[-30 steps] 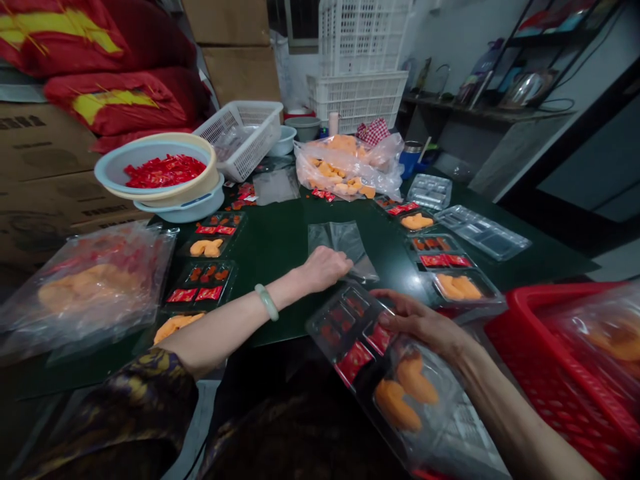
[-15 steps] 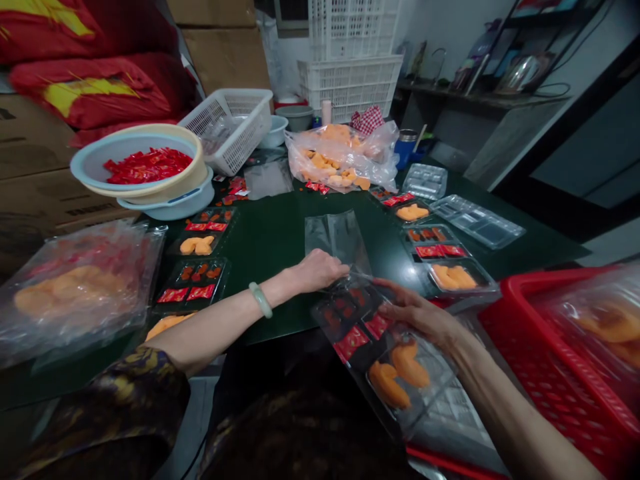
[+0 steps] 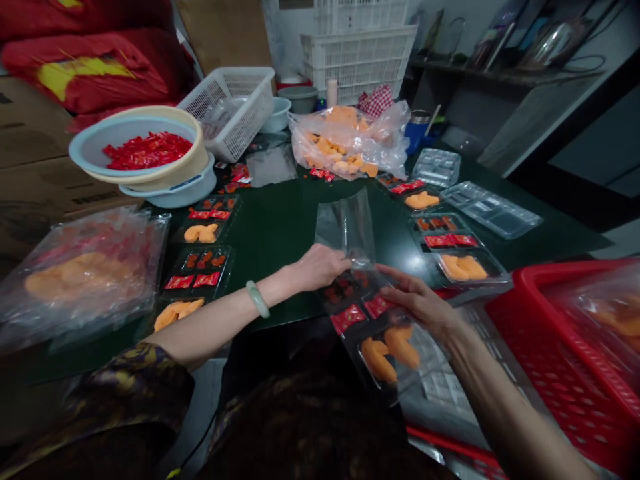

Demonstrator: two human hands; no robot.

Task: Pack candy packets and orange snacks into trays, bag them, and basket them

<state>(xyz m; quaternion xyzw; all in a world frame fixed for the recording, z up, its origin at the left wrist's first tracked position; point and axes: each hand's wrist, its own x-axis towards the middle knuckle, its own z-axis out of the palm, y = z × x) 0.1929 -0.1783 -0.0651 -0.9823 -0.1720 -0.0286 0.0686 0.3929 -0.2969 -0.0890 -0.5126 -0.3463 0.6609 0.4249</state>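
A clear plastic bag (image 3: 345, 223) with a filled, divided tray (image 3: 363, 313) inside it hangs tilted at the table's front edge. In the tray are small dark orange pieces, two red packets (image 3: 349, 319) and two curved orange pieces (image 3: 390, 353). My left hand (image 3: 323, 267), with a pale green bangle on its wrist, is closed on the bag near the tray's upper end. The bag's unfilled part stretches past it over the table. My right hand (image 3: 415, 297) grips the bagged tray by its right side, thumb on top and fingers partly hidden.
Filled trays stand at left (image 3: 195, 277) and right (image 3: 453, 247). Stacked bagged packs (image 3: 100, 267) lie far left. Basins (image 3: 83, 150) hold red packets. A bag of orange pieces (image 3: 350, 143) lies at the back. A red basket (image 3: 565, 333) stands at right, beside stacked lidless trays (image 3: 493, 210).
The bagged tray has swung slightly left and up at its lower end, in both hands. The camera view has shifted a little. Both hands keep their hold.
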